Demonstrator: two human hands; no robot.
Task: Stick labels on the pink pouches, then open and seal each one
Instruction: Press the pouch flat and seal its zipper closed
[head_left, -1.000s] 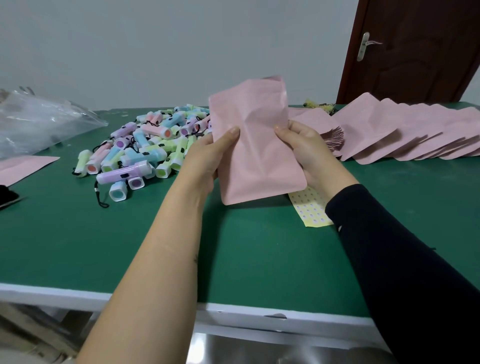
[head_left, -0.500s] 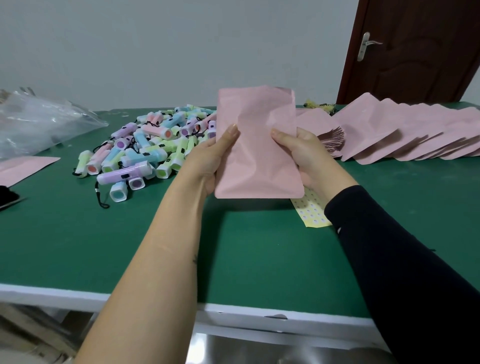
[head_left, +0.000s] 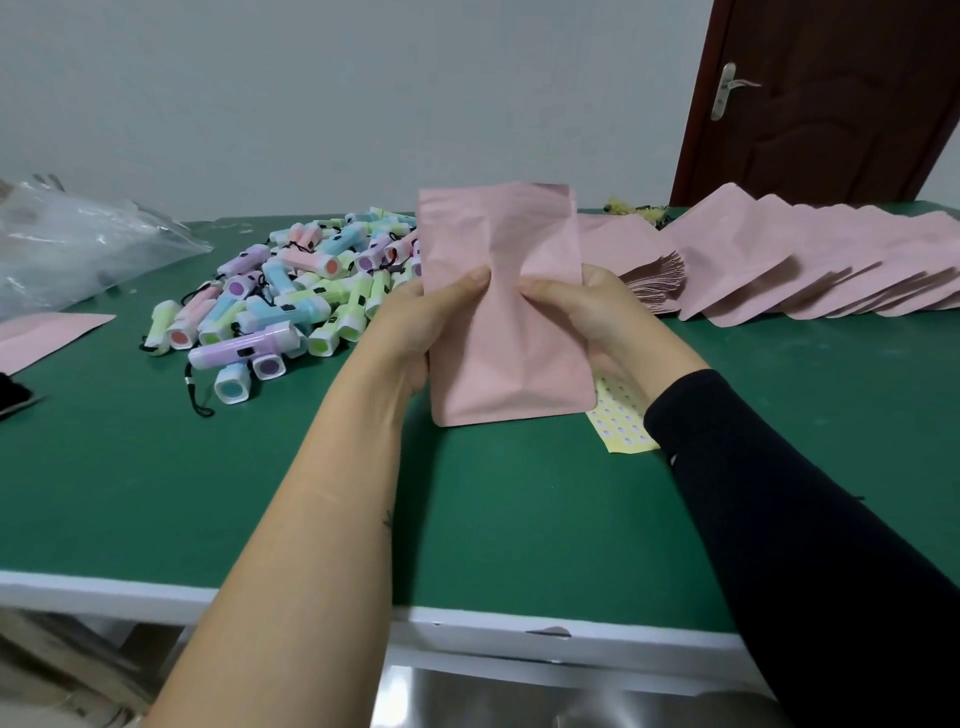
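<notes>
I hold one pink pouch (head_left: 506, 332) upright above the green table (head_left: 260, 467). My left hand (head_left: 421, 322) grips its left side and my right hand (head_left: 587, 306) grips its right side, both thumbs pressing into the front so it creases in the middle. A yellow label sheet (head_left: 621, 426) lies on the table under my right wrist, partly hidden. A fanned row of pink pouches (head_left: 810, 260) lies at the back right, beside a stack of more pouches (head_left: 649, 280).
A pile of pastel toy flashlights (head_left: 280, 306) with black cords lies left of centre. A clear plastic bag (head_left: 78, 244) and one flat pink pouch (head_left: 47, 338) sit at far left, with a dark object (head_left: 13, 395) at the edge. A brown door (head_left: 831, 98) stands behind.
The pouch has turned from tilted to upright and squared to me. Both thumbs have moved inward onto its front, pinching the middle so it buckles.
</notes>
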